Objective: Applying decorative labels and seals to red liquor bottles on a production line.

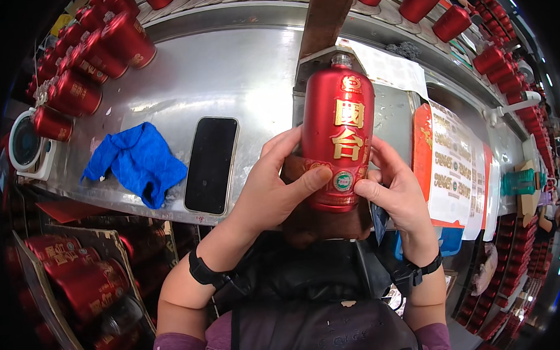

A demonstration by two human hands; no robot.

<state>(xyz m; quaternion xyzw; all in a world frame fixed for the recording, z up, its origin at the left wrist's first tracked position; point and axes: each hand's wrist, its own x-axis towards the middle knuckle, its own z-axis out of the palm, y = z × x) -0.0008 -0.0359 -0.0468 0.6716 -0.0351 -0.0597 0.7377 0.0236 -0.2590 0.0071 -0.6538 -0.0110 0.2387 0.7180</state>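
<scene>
On the steel bench I count one phone (211, 165), one cloth (135, 161); left hand (273, 186) and right hand (396, 192) both clamp one bottle (340, 139).

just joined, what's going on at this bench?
A person holds a red bottle upright in both hands: left hand and right hand wrap its lower part, thumbs pressing on the round label near its base. On the metal counter lie a blue cloth and a dark phone. More red bottles lie at the left.
</scene>
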